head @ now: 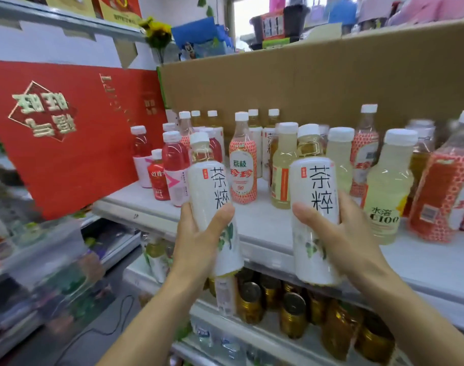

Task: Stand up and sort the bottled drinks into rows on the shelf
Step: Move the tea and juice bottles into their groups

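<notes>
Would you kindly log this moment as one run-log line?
left hand: grips left tea bottle | right hand: grips right tea bottle | shelf: neither placed yet

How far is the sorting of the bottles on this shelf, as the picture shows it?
Looks done: the bottles on the shelf stand upright, and the red drinks sit together at its left end. In hand: the left hand grips the left tea bottle, the right hand grips the right tea bottle, not yet shelved. Left: the middle is mixed, a lychee bottle beside pale yellow bottles, without clear rows.
</notes>
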Tool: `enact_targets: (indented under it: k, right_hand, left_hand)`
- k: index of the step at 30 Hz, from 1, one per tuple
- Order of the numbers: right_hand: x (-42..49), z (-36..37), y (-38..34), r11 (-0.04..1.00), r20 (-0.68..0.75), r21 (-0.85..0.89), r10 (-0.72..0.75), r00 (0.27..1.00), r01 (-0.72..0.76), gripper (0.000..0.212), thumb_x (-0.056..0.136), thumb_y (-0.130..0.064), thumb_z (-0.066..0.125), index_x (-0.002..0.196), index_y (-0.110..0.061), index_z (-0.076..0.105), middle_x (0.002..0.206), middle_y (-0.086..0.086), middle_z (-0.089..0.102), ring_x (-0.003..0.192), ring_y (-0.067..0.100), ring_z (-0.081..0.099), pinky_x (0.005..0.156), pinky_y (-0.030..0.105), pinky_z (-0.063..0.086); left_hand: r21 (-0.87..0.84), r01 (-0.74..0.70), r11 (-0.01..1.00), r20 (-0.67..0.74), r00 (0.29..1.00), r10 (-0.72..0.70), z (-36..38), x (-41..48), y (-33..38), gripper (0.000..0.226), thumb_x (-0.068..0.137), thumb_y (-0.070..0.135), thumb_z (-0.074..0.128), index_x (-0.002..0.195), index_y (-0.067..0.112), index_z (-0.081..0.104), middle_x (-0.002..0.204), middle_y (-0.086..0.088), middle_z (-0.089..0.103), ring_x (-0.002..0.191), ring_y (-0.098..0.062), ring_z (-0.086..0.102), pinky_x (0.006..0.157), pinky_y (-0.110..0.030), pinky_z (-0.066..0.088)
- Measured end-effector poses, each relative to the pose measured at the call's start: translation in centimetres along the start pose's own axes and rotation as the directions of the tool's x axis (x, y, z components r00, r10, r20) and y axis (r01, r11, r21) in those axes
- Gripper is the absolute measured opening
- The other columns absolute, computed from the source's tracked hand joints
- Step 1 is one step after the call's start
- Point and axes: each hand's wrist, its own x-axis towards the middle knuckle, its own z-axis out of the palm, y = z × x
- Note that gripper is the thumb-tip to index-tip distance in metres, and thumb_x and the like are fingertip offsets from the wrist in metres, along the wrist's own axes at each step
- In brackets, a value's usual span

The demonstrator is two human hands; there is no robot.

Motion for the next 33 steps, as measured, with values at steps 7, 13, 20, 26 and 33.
enact_targets:
  k: [7,13,20,26,33]
  right_hand:
    - [4.6,3.6,0.3,0.998,-0.073,-0.021,-0.064,0.995,0.063,0.044,0.078,-0.048,0.072,0.112,-0.03,0.049,0.099,-0.012,0.065,0.085,0.004,0.064,0.064,0.026,0.05]
    - [7.2,6.3,1.0,0.995,-0.078,-0.042,-0.093,0.993,0.09,0.048,0.08,-0.039,0.074,0.114,-0.028,0.042,0.097,-0.014,0.06,0.08,-0.014,0.06,0.058,0.012,0.048]
    - [7.7,9.2,1.9,0.991,-0.116,-0.116,-0.074,0.991,0.06,0.054,0.075,-0.039,0.079,0.111,-0.039,0.039,0.104,-0.017,0.06,0.09,-0.014,0.06,0.068,0.012,0.051]
    - [7.3,9.8,-0.1,0.959,-0.237,-0.283,-0.099,0.966,0.029,0.076,0.064,-0.048,0.079,0.123,-0.027,0.035,0.103,-0.017,0.056,0.088,-0.012,0.059,0.067,0.009,0.047]
    - [8.9,10.9,-9.8,0.543,-0.147,-0.721,-0.727,0.671,0.43,0.045,0.092,-0.04,0.054,0.131,-0.019,0.051,0.12,-0.008,0.049,0.11,0.016,0.046,0.087,0.035,0.042]
  left_hand:
    - [0.015,-0.127,0.992,-0.018,0.992,0.128,0.1,7.1,-1.8,0.071,0.075,0.036,0.084,0.132,0.03,0.041,0.121,0.009,0.065,0.108,-0.007,0.065,0.089,-0.032,0.055]
    - [-0.002,-0.162,0.987,0.072,0.984,0.162,1.1,11.2,-3.5,0.071,0.081,0.013,0.079,0.134,0.025,0.035,0.119,0.01,0.062,0.099,0.008,0.064,0.083,-0.016,0.056]
    - [-0.007,-0.152,0.988,0.25,0.957,0.149,0.7,14.0,-4.8,0.066,0.081,0.013,0.08,0.129,0.028,0.036,0.125,0.003,0.06,0.102,0.004,0.065,0.084,-0.017,0.055]
    - [0.204,-0.248,0.947,0.349,0.922,0.166,-2.1,15.4,-4.2,0.079,0.065,0.059,0.078,0.128,0.051,0.031,0.132,0.019,0.044,0.129,-0.012,0.046,0.107,-0.045,0.045]
    - [0.375,-0.729,0.572,0.365,0.684,0.632,-5.3,22.0,3.7,0.048,0.093,0.038,0.054,0.138,0.023,0.047,0.12,0.007,0.051,0.111,-0.015,0.052,0.1,-0.043,0.045]
